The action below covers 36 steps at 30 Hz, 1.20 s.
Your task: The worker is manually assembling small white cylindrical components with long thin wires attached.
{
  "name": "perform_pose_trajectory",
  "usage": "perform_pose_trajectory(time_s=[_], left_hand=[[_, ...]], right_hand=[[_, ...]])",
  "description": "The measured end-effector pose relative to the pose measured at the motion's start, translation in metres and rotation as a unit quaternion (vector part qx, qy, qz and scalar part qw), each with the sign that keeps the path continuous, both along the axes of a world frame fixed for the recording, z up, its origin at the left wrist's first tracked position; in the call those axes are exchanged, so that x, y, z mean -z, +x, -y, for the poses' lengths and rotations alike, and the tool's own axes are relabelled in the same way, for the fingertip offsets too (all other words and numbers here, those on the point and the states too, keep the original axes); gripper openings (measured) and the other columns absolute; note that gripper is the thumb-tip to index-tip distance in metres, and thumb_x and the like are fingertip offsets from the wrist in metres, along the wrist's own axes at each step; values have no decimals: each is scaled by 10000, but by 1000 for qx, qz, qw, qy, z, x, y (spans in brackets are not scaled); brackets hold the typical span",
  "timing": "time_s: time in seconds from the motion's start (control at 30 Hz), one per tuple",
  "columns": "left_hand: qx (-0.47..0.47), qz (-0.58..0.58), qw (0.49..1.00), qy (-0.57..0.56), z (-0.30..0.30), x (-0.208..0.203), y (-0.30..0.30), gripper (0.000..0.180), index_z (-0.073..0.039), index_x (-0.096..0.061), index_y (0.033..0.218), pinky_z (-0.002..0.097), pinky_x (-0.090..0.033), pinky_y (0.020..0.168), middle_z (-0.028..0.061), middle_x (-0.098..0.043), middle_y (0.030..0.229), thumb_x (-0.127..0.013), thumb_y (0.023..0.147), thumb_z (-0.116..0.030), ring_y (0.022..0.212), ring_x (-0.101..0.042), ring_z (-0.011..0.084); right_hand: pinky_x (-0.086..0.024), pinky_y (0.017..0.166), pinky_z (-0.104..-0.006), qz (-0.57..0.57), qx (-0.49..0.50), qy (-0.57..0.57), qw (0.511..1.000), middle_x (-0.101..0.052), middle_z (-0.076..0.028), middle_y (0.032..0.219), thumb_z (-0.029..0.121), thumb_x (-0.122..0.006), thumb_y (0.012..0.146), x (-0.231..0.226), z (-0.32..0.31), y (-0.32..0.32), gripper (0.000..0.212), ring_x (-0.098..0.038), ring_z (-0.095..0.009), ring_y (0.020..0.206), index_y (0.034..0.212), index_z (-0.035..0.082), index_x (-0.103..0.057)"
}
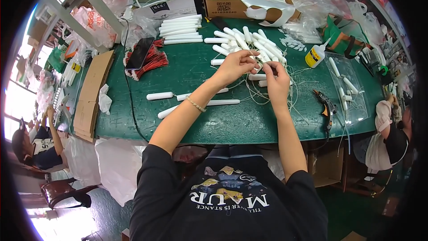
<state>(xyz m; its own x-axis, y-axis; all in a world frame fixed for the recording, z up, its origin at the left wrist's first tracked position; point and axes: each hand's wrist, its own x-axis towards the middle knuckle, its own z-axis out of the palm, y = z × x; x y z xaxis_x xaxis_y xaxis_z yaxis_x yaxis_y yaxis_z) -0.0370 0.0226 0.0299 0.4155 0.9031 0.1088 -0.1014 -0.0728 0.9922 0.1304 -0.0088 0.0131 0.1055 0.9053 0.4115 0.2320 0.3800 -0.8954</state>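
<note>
— State of the grip?
— Left hand [240, 66] and right hand [277, 79]: fingertips drawn nearly together; whether on thin wires [252, 90], cannot tell.
— White tubes [242, 40]?
— Heaped just beyond, toward the bench's [200, 127] far edge; pliers [329, 111] nearer its right end.

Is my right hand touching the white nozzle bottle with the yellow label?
Apart: the head view shows green tabletop between the right hand and the white nozzle bottle.

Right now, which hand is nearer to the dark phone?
The left. The left hand is off to the right of the dark phone; the right hand is farther that way.
</note>
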Motion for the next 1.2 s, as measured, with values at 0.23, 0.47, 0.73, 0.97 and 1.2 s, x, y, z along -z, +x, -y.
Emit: perform_pose_trajectory(time_s=[0.23,0.47,0.73,0.97,1.2], left_hand=[[-52,-76,995,35,-3,6,-1,343,35,-523,1222,236,-503,702,102,-652,922,-531,884,-18,724,-590,106],[-113,-85,989,31,-3,2,-4,277,54,-599,1134,228,-493,674,86,-657,889,-536,885,-50,694,-584,98],[-211,54,975,40,-8,-12,-24,233,54,-613,1073,241,-506,712,94,-647,854,-538,926,-110,738,-621,134],[-276,130,940,156,-4,-68,-46,229,37,-605,1065,263,-504,769,99,-668,882,-557,929,-141,796,-637,155],[-292,154,903,276,-6,-132,-65,199,25,-636,983,205,-468,693,88,-695,851,-594,911,-156,732,-616,92]], right_hand=[[-433,668,-203,-82,-19,-23,996,-615,-29,826,138,-589,909,3,-4,7,174,-544,-71,743,964,-27,-600],[-423,719,-206,-131,4,-30,991,-614,-30,838,136,-579,914,2,-7,10,163,-532,-73,773,958,-20,-586],[-434,744,-237,-29,48,-33,998,-619,-44,864,154,-585,903,2,-8,18,189,-556,-117,803,995,-11,-589],[-416,898,-358,181,132,158,962,-611,-132,1031,153,-592,869,-11,-3,5,237,-564,-287,965,1055,6,-601],[-409,934,-360,190,-55,208,958,-602,-159,1125,179,-649,837,-46,-12,-44,345,-554,-286,1082,1127,3,-581]])
